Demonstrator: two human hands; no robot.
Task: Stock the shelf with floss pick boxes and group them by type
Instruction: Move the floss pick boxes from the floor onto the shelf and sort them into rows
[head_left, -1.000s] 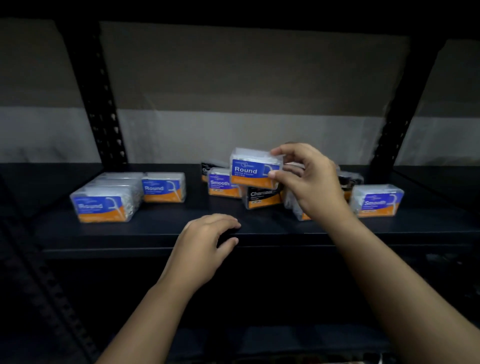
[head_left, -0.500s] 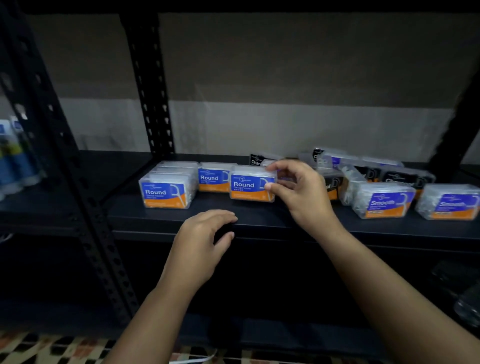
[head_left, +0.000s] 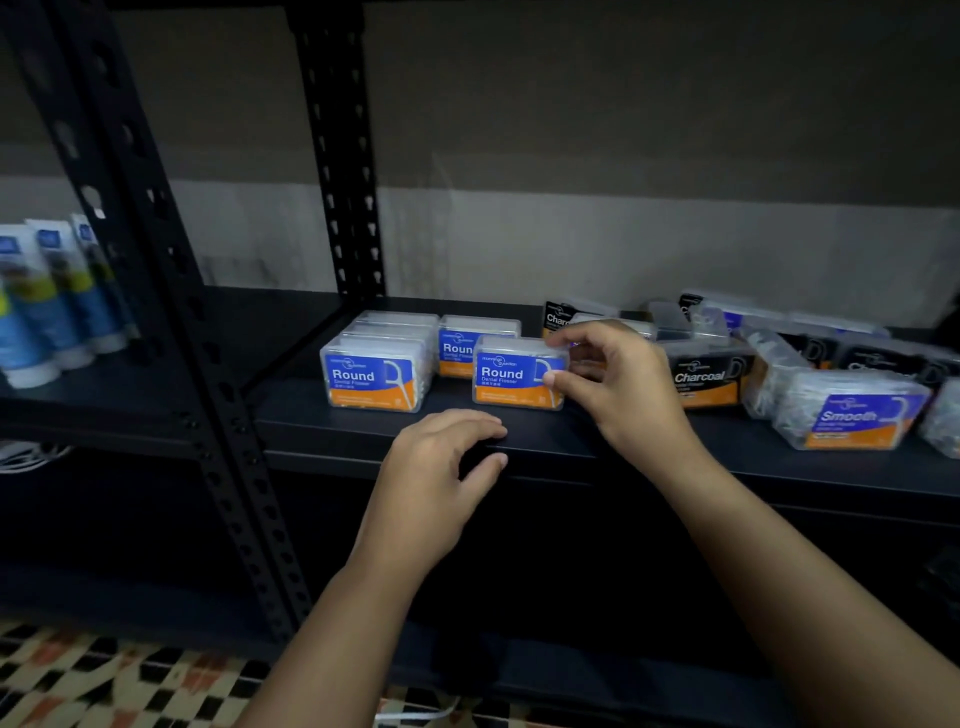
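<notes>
Dark shelf: right hand pinches a Round box, set beside its group and ready for release; left hand rests loose, empty.

Rear Round box label half hidden, rightmost box cut off (blurred), tubes unreadable

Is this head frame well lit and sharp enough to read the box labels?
Head view: dim overall; the Round box in the right hand and the Charcoal box read clearly, the far-right boxes smear, wide-angle bends the shelf post.
</notes>
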